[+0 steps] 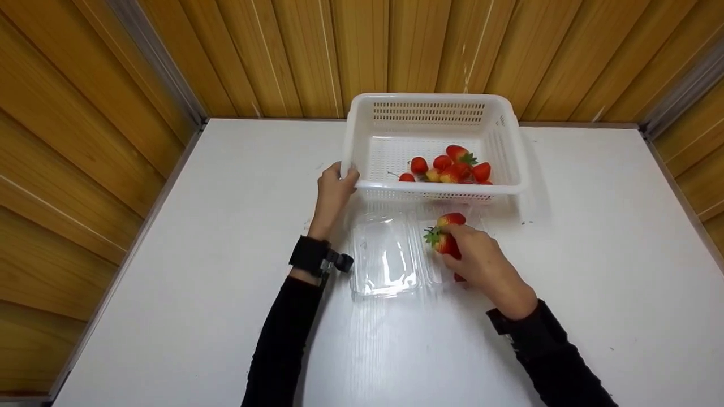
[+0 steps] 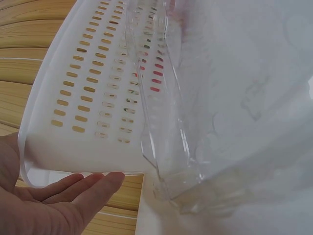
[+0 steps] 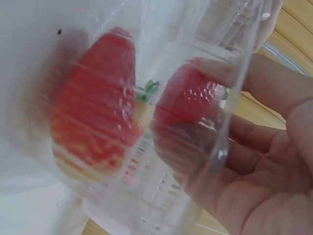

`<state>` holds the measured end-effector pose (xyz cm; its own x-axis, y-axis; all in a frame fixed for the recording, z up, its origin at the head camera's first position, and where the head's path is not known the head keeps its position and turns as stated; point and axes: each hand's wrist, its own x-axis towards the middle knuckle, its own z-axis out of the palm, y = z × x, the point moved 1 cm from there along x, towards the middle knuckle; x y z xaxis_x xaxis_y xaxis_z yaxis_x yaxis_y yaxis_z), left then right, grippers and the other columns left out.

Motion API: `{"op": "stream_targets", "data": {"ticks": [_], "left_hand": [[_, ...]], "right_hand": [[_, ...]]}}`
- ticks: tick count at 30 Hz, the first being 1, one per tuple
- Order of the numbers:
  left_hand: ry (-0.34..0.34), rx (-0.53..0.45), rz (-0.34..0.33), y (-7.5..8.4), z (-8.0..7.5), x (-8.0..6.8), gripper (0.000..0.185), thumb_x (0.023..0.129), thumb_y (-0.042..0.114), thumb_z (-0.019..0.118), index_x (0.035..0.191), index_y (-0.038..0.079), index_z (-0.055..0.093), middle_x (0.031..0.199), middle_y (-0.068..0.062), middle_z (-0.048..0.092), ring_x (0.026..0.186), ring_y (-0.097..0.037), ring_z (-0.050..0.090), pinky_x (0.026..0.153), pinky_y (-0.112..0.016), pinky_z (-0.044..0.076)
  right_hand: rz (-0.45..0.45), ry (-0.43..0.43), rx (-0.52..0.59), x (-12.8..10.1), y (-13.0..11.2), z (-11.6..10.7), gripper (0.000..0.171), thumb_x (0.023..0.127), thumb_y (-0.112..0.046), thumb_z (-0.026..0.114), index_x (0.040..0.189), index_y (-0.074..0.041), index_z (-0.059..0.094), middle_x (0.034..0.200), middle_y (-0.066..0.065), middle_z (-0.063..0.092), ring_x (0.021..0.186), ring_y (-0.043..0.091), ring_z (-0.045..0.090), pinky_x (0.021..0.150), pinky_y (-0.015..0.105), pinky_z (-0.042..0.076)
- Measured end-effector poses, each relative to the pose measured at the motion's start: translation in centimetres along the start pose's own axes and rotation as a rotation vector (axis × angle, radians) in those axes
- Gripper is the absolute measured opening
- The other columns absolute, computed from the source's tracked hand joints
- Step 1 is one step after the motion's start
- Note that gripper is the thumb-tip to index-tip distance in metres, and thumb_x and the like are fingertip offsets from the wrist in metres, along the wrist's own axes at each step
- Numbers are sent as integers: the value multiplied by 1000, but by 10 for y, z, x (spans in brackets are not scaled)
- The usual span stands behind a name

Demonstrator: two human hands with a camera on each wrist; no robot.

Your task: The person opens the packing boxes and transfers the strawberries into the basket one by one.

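My left hand holds the front left corner of a white plastic basket. In the left wrist view its fingers lie along the basket's edge. Several strawberries and small red cherries lie inside the basket. In front of it, an open clear plastic clamshell box rests on the table. My right hand pinches a strawberry with green leaves over the box's right half. Another strawberry shows through the clear wall in the right wrist view; a red bit below my right hand is mostly hidden.
A white table carries everything. Wood-patterned panels stand behind the basket and along both sides. The basket sits close to the table's back edge.
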<state>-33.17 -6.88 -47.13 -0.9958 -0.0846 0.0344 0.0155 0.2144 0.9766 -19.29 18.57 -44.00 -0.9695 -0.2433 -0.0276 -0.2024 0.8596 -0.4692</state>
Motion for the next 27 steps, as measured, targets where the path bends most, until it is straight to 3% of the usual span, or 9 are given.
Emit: {"op": "stream_targets", "data": {"ticks": [9, 15, 19, 27], "left_hand": [[-1, 18, -3, 0, 1, 0, 35, 89, 18, 52, 116, -3, 59, 115, -14, 62, 103, -19, 61, 77, -28, 55], [17, 5, 4, 0, 2, 0, 31, 88, 18, 54, 109, -3, 62, 108, -13, 64, 97, -18, 61, 74, -29, 56], [16, 12, 0, 0, 2, 1, 30, 88, 18, 54, 107, -3, 62, 108, -13, 64, 96, -18, 61, 74, -28, 56], [15, 3, 12, 0, 2, 0, 30, 88, 18, 53, 108, -3, 62, 107, -12, 64, 98, -18, 61, 75, -28, 56]], "right_hand": [[-135, 108, -63, 9, -2, -32, 55, 79, -5, 73, 128, 0, 52, 124, 18, 58, 107, 31, 55, 90, 46, 50], [-222, 179, -104, 21, 6, -57, 49, 79, -4, 73, 123, 1, 54, 114, 17, 61, 91, 27, 56, 79, 41, 55], [-260, 179, -111, 32, 14, -73, 47, 80, -6, 71, 122, 2, 53, 109, 16, 61, 84, 24, 56, 73, 40, 56], [-296, 137, -146, 65, 30, -93, 47, 80, -8, 70, 123, 2, 54, 114, 17, 61, 87, 25, 57, 76, 41, 55]]}}
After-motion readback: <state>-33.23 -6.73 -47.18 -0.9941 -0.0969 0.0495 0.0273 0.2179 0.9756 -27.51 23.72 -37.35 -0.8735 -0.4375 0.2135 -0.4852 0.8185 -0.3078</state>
